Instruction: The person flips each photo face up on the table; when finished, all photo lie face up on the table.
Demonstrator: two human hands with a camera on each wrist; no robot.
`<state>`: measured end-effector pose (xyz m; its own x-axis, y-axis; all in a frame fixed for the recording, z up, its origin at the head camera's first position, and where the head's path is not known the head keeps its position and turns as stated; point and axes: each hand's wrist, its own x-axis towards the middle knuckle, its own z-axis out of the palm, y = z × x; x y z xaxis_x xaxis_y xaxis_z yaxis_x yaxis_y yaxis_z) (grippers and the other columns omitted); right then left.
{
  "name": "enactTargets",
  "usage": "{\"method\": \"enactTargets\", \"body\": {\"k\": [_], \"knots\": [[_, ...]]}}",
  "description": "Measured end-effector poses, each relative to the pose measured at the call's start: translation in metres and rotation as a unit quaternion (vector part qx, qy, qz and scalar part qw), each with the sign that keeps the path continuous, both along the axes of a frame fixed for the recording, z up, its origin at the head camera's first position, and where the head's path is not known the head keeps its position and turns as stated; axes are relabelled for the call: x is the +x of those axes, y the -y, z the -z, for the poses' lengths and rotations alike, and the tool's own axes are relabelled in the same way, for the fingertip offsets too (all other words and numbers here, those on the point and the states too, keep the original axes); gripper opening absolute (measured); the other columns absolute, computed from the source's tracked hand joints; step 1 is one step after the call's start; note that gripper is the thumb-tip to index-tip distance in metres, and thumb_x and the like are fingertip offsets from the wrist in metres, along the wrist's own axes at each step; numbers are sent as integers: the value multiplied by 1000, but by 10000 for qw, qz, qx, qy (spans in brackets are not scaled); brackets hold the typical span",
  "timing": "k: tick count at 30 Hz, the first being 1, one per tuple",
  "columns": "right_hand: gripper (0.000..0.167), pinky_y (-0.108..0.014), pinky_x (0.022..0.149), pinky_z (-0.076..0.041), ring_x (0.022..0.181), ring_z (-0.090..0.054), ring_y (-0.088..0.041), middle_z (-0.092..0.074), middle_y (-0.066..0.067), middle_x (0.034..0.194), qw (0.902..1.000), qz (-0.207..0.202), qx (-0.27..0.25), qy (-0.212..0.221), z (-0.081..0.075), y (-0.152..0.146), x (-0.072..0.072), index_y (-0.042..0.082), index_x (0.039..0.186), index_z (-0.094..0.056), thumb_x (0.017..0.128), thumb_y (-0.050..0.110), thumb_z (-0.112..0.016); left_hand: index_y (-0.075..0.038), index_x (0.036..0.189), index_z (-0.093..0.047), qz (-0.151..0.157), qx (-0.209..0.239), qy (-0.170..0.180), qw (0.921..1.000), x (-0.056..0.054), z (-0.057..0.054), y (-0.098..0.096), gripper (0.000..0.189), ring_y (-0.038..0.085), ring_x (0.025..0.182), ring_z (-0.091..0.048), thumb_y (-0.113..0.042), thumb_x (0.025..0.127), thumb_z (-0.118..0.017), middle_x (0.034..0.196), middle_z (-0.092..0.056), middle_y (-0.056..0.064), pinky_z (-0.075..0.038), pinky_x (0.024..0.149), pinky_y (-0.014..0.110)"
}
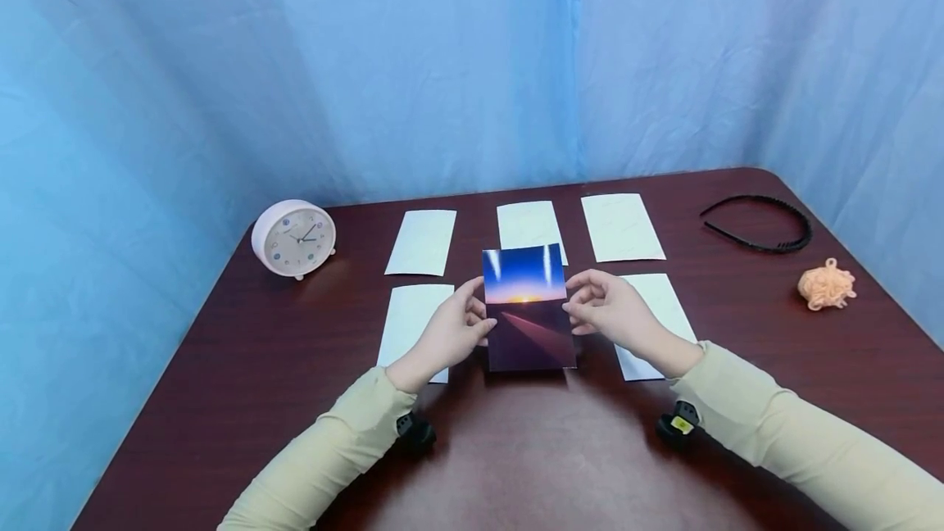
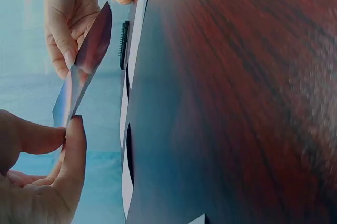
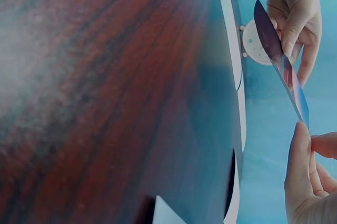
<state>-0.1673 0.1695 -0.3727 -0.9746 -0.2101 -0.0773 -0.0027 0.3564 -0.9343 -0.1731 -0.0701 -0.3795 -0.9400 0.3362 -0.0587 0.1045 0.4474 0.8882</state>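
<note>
Between both hands a glossy photo print is held up above the table, its face showing a sunset sky over a dark road. My left hand pinches its left edge between thumb and fingers. On the opposite edge, my right hand pinches it the same way. Both wrist views show the print slightly bowed and clear of the tabletop. White sheets lie near it: one sheet partly under the left hand, another sheet partly behind the right hand, and a third sheet partly hidden behind the print.
Two more white sheets lie in the back row. A round alarm clock stands at the back left. At the right are a black headband and a peach yarn bundle. Blue curtains hang behind the table.
</note>
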Motion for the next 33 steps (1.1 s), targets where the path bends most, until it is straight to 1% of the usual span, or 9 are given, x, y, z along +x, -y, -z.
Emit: {"method": "enactTargets", "body": {"k": [4,6,10,16,19,22,27,33], "knots": [[30,-30,64,-58,69,-62,-14,-62,-16,84,9998,1,183,14,2,-1,-1,-8,116,-51,89,2,-60,2,146,-27,75,-116,161,9998,-3,0,-2,68,12,63,-59,3,88,-62,83,-54,11,-58,63,30],[28,-30,63,-58,69,-62,-14,-62,-13,82,9995,35,326,48,5,-1,-1,-8,114,-52,89,2,-60,4,145,-27,124,-202,209,9995,-5,0,-3,68,13,62,-60,3,87,-62,82,-54,11,-58,62,30],[25,-30,62,-58,68,-62,-14,-62,-11,79,9984,68,542,118,11,-1,-3,-7,111,-52,88,1,-59,4,145,-28,214,-505,322,9980,-10,3,-5,69,15,60,-63,2,86,-64,81,-57,12,-57,60,28],[25,-31,59,-57,64,-63,-13,-63,-12,78,9956,27,879,311,22,0,-8,-8,109,-51,87,-1,-59,5,146,-27,446,-1109,554,9913,-15,7,-11,71,14,57,-64,-2,86,-66,78,-61,9,-55,59,25],[27,-31,58,-57,64,-63,-13,-64,-13,78,9945,-28,983,361,25,-1,-10,-9,110,-51,85,-2,-60,6,145,-26,534,-1334,594,9878,-17,9,-13,73,13,57,-64,-3,86,-67,76,-61,6,-54,61,23],[30,-31,59,-57,63,-64,-13,-64,-14,79,9942,-113,964,466,26,-1,-11,-11,110,-49,83,-3,-62,7,146,-25,576,-1411,687,9859,-19,11,-16,76,12,56,-63,-2,85,-68,74,-58,6,-55,62,24],[34,-32,59,-58,59,-64,-13,-63,-16,81,9927,-204,940,727,26,0,-13,-11,109,-48,81,-3,-65,6,147,-22,619,-1508,889,9826,-21,14,-18,79,11,54,-62,-2,84,-69,71,-55,4,-55,58,24],[33,-32,60,-58,60,-62,-13,-62,-16,82,9898,-192,1060,937,25,0,-16,-10,110,-48,82,-3,-65,6,147,-23,673,-1628,909,9801,-23,16,-19,80,10,52,-60,-3,83,-70,66,-55,3,-55,57,23]]}}
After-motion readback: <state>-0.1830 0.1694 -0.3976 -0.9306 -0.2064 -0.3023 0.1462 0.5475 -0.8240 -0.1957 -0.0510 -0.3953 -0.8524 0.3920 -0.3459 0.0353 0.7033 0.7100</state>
